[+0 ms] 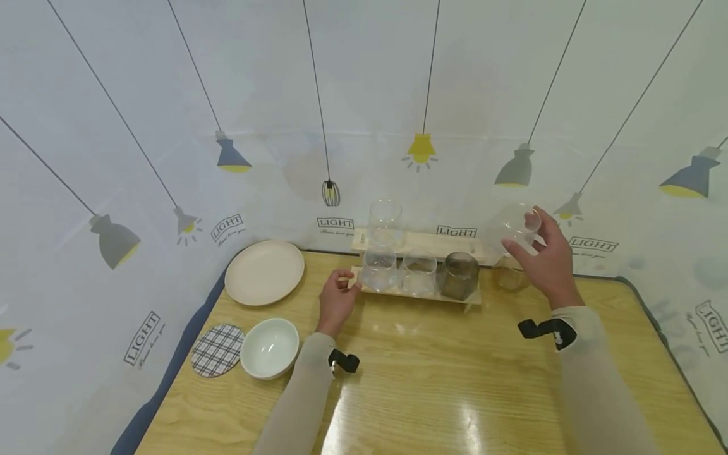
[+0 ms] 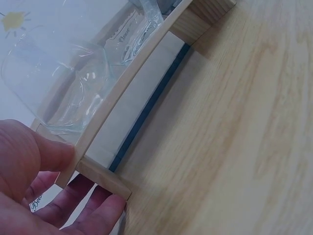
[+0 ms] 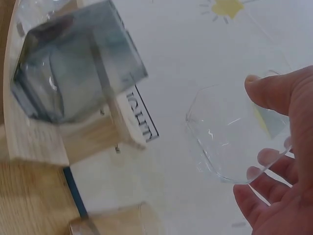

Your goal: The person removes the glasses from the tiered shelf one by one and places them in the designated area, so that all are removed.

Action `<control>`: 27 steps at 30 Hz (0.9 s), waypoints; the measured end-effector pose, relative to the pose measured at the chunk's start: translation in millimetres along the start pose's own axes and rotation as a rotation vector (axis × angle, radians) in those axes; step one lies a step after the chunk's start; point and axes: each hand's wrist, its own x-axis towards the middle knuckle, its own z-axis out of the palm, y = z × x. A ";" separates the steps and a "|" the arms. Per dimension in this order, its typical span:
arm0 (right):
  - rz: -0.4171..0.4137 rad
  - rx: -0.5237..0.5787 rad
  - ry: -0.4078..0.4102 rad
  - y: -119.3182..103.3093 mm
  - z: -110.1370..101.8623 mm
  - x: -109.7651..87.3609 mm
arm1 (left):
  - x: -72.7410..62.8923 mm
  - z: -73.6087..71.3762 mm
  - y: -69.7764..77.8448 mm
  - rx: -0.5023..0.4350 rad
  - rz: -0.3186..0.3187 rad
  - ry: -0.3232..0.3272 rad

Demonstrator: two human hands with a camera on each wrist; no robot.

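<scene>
A two-step wooden rack (image 1: 435, 244) stands at the back of the table. My left hand (image 1: 337, 303) grips its left end; in the left wrist view the thumb lies on the lower shelf's edge and the fingers curl under. Clear glasses (image 1: 419, 275) and a smoky grey glass (image 1: 461, 276) stand on the lower shelf, and another clear glass (image 1: 385, 222) on the upper left. My right hand (image 1: 550, 262) holds a clear faceted glass (image 3: 220, 137) in the air, right of the rack, between thumb and fingers. Below it stands an amber glass (image 1: 510, 276), partly hidden by that hand.
To the left lie a cream plate (image 1: 264, 273) and a checked round mat (image 1: 217, 351), with a white bowl (image 1: 270, 348) beside the mat. A printed curtain (image 1: 273, 126) hangs right behind the rack and along both sides of the wooden table (image 1: 421, 373).
</scene>
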 end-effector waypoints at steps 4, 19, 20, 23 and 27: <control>0.009 -0.048 0.022 13.5 -10.9 -4.5 | -0.9 -0.1 0.5 -0.014 -0.001 -0.006; 0.121 -0.067 0.049 62.2 -51.2 -9.0 | -1.5 6.4 -1.5 -0.052 -0.015 -0.001; 0.129 -0.060 0.049 64.3 -52.4 -9.6 | -1.3 6.2 -1.3 -0.050 -0.015 0.000; 0.141 -0.060 0.057 72.5 -54.4 -10.9 | -1.1 4.3 -0.8 -0.040 -0.009 0.004; 0.169 -0.070 0.061 85.2 -57.3 -14.7 | -1.7 2.2 -1.6 -0.039 -0.001 0.006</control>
